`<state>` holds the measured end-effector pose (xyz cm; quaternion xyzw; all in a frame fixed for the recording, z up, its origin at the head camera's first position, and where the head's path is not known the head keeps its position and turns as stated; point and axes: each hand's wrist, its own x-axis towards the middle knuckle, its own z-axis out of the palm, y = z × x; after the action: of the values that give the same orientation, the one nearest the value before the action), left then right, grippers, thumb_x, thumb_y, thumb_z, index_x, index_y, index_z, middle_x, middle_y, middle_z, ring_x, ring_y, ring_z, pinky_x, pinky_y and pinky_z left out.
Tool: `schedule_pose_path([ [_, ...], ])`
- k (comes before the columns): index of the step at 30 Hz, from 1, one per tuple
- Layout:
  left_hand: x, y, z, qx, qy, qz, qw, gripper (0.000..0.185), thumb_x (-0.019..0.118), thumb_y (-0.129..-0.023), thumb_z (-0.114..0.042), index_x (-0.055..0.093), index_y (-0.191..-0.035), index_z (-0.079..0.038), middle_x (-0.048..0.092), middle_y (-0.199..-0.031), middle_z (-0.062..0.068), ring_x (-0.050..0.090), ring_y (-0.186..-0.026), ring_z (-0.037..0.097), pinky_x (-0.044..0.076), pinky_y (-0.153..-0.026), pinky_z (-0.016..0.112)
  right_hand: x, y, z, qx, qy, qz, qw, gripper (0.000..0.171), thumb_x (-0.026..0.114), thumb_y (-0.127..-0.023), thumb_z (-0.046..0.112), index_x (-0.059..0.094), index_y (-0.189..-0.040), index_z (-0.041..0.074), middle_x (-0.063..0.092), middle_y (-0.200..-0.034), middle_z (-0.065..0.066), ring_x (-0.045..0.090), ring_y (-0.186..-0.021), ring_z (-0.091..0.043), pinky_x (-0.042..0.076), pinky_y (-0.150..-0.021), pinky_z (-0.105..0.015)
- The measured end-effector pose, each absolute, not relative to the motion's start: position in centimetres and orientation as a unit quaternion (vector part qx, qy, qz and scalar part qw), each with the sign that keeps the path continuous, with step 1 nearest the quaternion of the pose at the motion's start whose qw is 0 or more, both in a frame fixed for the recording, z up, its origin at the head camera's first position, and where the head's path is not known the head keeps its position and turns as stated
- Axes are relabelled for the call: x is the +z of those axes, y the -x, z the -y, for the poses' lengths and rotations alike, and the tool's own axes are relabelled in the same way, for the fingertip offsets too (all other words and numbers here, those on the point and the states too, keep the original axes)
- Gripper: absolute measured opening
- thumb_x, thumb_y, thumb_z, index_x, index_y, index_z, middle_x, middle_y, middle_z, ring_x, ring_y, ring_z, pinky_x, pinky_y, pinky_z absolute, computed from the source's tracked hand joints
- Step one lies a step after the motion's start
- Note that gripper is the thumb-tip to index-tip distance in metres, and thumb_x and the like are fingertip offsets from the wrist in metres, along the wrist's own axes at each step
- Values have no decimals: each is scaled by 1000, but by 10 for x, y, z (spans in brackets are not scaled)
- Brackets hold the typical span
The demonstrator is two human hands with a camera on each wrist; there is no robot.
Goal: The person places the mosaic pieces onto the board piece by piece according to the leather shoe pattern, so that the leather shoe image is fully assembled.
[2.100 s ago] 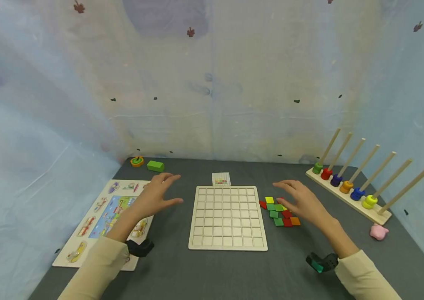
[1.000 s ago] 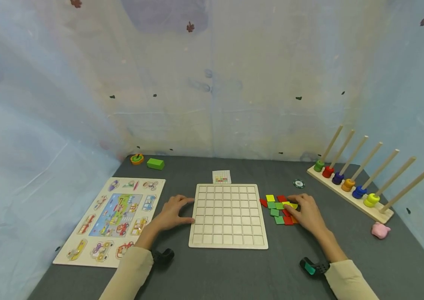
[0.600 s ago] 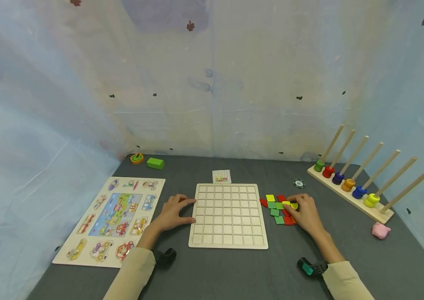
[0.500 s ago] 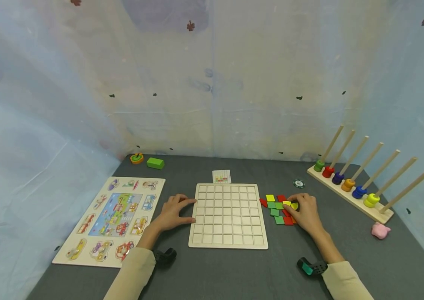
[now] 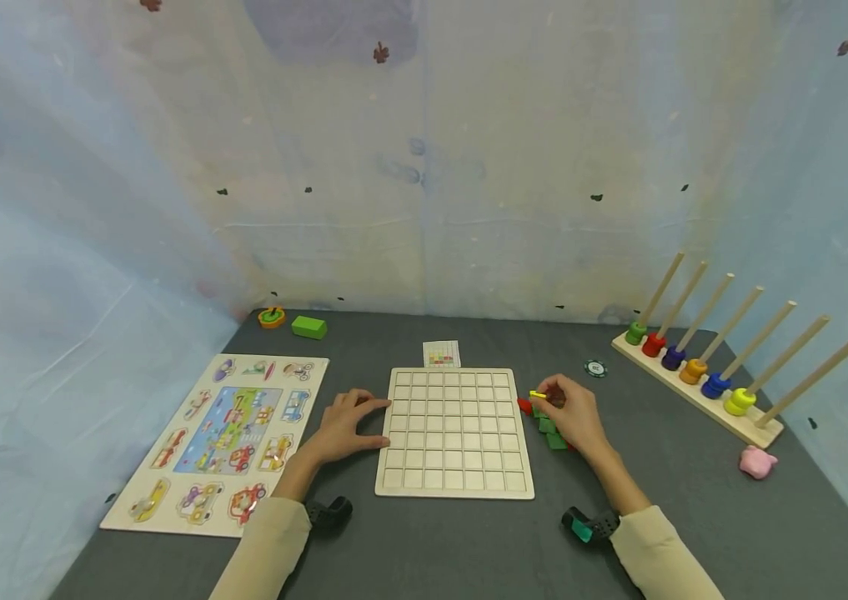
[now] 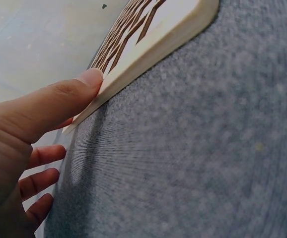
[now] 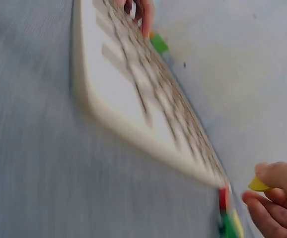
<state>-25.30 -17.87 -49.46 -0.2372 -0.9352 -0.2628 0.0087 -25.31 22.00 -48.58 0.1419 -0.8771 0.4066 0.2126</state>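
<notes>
The right hand (image 5: 572,414) is pinching a small yellow tile (image 5: 538,394) between its thumb and fingers, and it is holding the tile up just beside the right edge of the wooden grid board (image 5: 456,432). In the right wrist view the yellow tile (image 7: 258,184) is sitting at the fingertips (image 7: 265,171), close to the corner of the board (image 7: 133,94), but that picture is blurry. Under the hand, a little pile of colored tiles (image 5: 547,423) is lying on the gray table (image 5: 424,542), with red and green ones peeking out, and the hand is hiding part of the pile. The left hand (image 5: 346,425) is resting flat on the table with its fingers stretched out, and it is holding nothing. Its thumb (image 6: 64,101) is pressing against the left edge of the board (image 6: 153,37). All the squares on the board are sitting bare. A small picture card (image 5: 442,354) is lying just behind the board. A big picture puzzle (image 5: 224,433) is lying to the left, near the left hand. A green block (image 5: 308,327) and a little round toy (image 5: 272,317) are sitting far back in the left corner. A peg rack (image 5: 701,379) with colored rings is standing on the right, well apart from the hands. A dark round chip (image 5: 595,367) is lying between the rack and the board, and a pink toy (image 5: 757,462) is sitting near the front end of the rack.
</notes>
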Motion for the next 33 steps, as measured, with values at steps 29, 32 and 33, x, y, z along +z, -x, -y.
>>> schedule_pose_path([
  [29, -494, 251, 177, -268, 227, 936, 8, 63, 71, -78, -47, 53, -133, -22, 42, -127, 8, 35, -116, 31, 27, -90, 58, -487, 257, -80, 465, -284, 837, 52, 14, 66, -86, 6, 72, -99, 7, 65, -90, -3, 56, -71, -9, 46, -63, -23],
  [32, -493, 250, 177, -270, 227, 936, 9, 63, 71, -78, -46, 54, -133, -21, 43, -127, 9, 36, -116, 32, 27, -90, 58, -490, 257, -73, 467, -281, 837, 46, 16, 65, -87, 8, 70, -102, 7, 66, -90, -1, 56, -71, -7, 46, -63, -23],
  [33, -492, 249, 177, -270, 227, 936, 9, 63, 72, -78, -46, 54, -133, -21, 43, -127, 9, 36, -116, 32, 28, -90, 58, -490, 258, -72, 469, -280, 836, 45, 16, 66, -87, 8, 69, -102, 7, 66, -89, 0, 56, -70, -6, 46, -63, -23],
])
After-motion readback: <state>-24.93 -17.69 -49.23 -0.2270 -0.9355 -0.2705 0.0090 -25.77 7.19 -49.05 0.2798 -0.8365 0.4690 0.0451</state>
